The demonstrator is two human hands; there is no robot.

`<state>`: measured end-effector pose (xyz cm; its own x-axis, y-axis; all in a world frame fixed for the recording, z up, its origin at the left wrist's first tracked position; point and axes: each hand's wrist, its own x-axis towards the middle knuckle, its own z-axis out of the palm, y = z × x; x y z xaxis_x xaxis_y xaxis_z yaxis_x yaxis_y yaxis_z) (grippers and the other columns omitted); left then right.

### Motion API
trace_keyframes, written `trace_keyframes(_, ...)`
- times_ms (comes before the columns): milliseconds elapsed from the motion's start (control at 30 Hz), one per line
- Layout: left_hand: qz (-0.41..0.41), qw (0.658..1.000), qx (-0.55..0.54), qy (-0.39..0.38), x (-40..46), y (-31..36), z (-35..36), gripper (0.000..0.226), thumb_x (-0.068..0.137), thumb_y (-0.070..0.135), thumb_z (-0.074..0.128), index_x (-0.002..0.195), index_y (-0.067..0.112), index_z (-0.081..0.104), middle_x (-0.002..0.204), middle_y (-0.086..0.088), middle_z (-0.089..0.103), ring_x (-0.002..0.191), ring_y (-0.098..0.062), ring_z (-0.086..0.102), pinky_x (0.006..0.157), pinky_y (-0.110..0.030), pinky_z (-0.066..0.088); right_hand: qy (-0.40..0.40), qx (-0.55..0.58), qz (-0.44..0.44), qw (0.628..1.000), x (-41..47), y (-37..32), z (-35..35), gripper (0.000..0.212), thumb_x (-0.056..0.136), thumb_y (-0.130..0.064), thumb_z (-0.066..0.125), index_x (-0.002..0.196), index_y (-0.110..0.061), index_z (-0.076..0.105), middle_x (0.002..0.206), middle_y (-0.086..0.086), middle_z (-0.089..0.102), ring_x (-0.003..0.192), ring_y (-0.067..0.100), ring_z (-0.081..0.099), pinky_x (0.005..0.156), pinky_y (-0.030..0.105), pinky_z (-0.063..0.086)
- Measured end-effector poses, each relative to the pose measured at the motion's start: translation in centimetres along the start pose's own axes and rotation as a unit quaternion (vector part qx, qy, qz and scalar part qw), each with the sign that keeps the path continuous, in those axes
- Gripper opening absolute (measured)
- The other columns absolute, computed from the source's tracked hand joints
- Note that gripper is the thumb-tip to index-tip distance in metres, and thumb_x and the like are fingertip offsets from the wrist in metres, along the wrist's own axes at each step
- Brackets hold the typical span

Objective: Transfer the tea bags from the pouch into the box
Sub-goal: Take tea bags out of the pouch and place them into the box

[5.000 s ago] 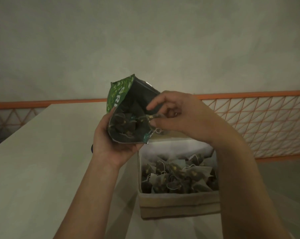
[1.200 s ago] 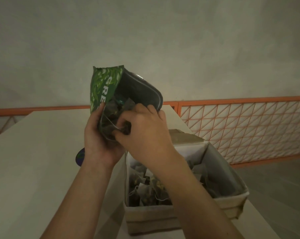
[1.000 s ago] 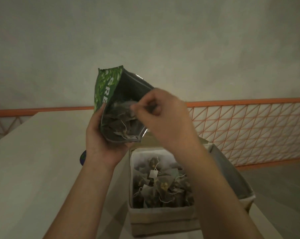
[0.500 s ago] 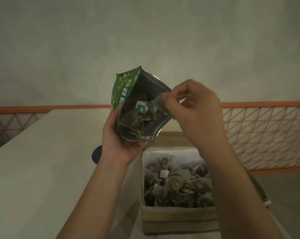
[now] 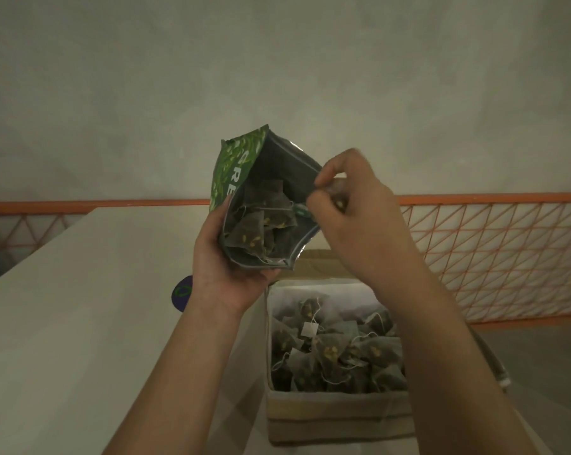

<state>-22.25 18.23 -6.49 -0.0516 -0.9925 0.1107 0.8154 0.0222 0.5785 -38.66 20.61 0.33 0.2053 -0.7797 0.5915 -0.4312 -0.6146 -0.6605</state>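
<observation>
While pinched in right hand [image 5: 356, 208] fingertips [image 5: 320, 188], tea bag [image 5: 338, 197] sits at pouch [image 5: 271, 205] mouth, above box [image 5: 336, 418]; bag mostly hidden, translucent mesh, yellowish flecks. Left hand [image 5: 225, 267] grips pouch from below, fingers curled round its base, opening tilted toward camera. Pouch green outside, grey-lined, more dark pyramid bags inside. Box holds heap of bags with strings, white tag [image 5: 309, 330]. Box rests on pale table [image 5: 80, 323]; orange railing [image 5: 494, 254] behind.
</observation>
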Motion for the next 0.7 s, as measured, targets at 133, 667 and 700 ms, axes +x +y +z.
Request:
trace_keyframes(133,0.002,1.000,-0.002,0.007,-0.24,-0.15,0.27,0.042,0.094,0.047,0.052,0.103,0.015,0.077,0.111,-0.012,0.074,0.091,-0.031,0.073,0.075,-0.040,0.061,-0.056,-0.256,0.030,0.965,0.00,0.07,0.30,0.024,0.091,-0.044,0.058,0.112,-0.035,0.066,0.103,-0.009,0.070,0.080,0.010,0.063,0.063,0.022,0.047)
trace_keyframes(667,-0.022,1.000,-0.006,0.009,-0.16,-0.65,0.41,0.053,0.089,0.050,0.055,0.129,0.017,0.067,0.124,-0.014,0.069,0.099,-0.034,0.071,0.084,-0.040,0.059,0.041,-0.174,-0.008,0.984,0.20,0.19,-0.14,0.011,0.093,-0.038,0.061,0.097,-0.032,0.069,0.080,-0.015,0.060,0.068,0.003,0.057,0.054,0.016,0.043)
trace_keyframes(700,-0.018,1.000,-0.007,0.009,-0.21,-0.70,0.43,0.050,0.088,0.050,0.056,0.121,0.015,0.071,0.120,-0.015,0.071,0.095,-0.034,0.073,0.082,-0.040,0.060,0.026,-0.179,0.002,0.983,0.25,0.40,-0.16,0.012,0.092,-0.039,0.061,0.096,-0.033,0.071,0.082,-0.015,0.062,0.071,0.004,0.058,0.056,0.016,0.044)
